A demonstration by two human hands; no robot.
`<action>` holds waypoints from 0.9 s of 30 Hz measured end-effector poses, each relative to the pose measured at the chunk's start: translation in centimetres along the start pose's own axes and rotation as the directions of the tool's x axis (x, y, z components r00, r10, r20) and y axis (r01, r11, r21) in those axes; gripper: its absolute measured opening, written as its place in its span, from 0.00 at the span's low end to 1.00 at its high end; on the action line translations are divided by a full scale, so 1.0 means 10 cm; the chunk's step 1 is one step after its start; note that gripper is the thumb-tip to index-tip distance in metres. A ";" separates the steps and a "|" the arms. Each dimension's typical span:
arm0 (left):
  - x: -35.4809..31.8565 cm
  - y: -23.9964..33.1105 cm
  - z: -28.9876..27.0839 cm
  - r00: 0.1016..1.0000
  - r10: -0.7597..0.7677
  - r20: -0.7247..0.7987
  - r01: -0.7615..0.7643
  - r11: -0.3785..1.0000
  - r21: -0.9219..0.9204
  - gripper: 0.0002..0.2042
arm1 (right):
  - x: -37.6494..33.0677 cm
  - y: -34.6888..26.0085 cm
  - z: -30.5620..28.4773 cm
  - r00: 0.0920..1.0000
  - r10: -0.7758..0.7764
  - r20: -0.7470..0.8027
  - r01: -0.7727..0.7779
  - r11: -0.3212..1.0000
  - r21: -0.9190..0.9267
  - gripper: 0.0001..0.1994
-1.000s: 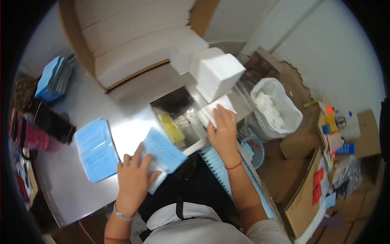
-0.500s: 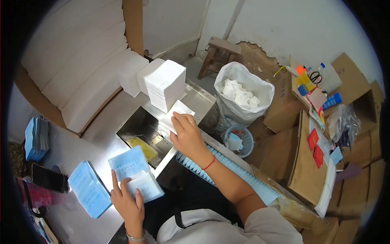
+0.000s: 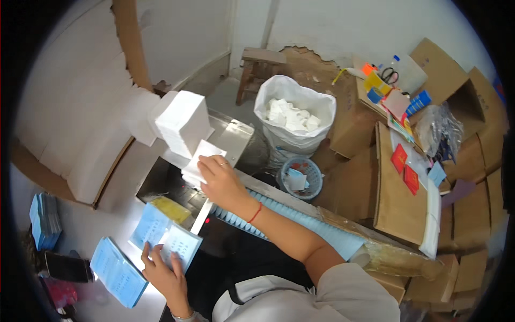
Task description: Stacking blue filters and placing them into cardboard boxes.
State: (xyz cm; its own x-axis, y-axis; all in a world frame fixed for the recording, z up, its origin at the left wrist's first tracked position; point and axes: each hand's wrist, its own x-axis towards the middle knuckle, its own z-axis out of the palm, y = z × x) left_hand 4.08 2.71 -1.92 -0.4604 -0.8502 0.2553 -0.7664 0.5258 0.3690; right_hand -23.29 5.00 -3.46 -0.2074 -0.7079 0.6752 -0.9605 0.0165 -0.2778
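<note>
My left hand (image 3: pixel 165 275) rests with fingers apart on the near edge of a printed light-blue packet (image 3: pixel 185 246), one of a pair lying side by side. Another pile of blue packets (image 3: pixel 119 272) lies left of it. My right hand (image 3: pixel 222 182) has its fingers curled over a small stack of white folded sheets (image 3: pixel 210 152), at the foot of a tall white stack (image 3: pixel 185 122). The thumb is mostly hidden. Below the right hand, an open metal trough (image 3: pixel 161 180) has something yellow (image 3: pixel 170 208) in it.
A carton of white sheets (image 3: pixel 70 107) stands far left. A row of blue packets (image 3: pixel 322 232) runs along the right rail. Beyond are a white bag of scraps (image 3: pixel 295 137), a blue basket (image 3: pixel 301 177), a wooden stool (image 3: pixel 252 70) and cartons (image 3: pixel 407 214). A phone (image 3: pixel 67 266) sits left.
The whole view has shifted, so the bag and cartons appear farther left. My right hand stays at the white sheets. My left fingers now sit lower on the blue packet, uncovering more print.
</note>
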 end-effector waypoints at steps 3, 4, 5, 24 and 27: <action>0.03 0.03 -0.08 0.997 0.024 0.076 -0.021 0.999 -0.036 0.16 | -0.02 0.16 -0.11 1.000 0.000 0.014 0.001 0.999 -0.046 0.21; 0.04 0.10 -0.08 0.992 0.051 0.113 -0.044 0.997 -0.069 0.17 | 0.02 0.25 -0.25 1.000 -0.003 0.001 0.003 1.000 -0.002 0.23; 0.09 0.08 -0.12 0.987 0.075 0.139 -0.063 0.994 -0.092 0.19 | 0.11 0.09 -0.40 0.995 0.052 -0.085 -0.060 0.993 -0.099 0.24; 0.18 0.08 -0.25 0.997 0.056 0.057 -0.008 0.777 -0.630 0.38 | 0.12 -0.95 0.17 0.876 -0.259 0.406 0.240 0.966 0.099 0.23; 0.16 0.07 -0.10 0.999 0.031 0.027 -0.010 0.811 -0.584 0.43 | 0.08 -1.19 0.02 0.882 -0.241 0.406 0.209 0.970 0.122 0.22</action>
State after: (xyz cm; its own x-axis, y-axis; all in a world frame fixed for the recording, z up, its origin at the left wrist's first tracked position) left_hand 3.28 1.78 -0.38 -0.4961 -0.8337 0.2426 -0.3557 0.4500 0.8191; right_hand -12.01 4.11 0.22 0.1238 -0.9147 0.3846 -0.9527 -0.2181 -0.2119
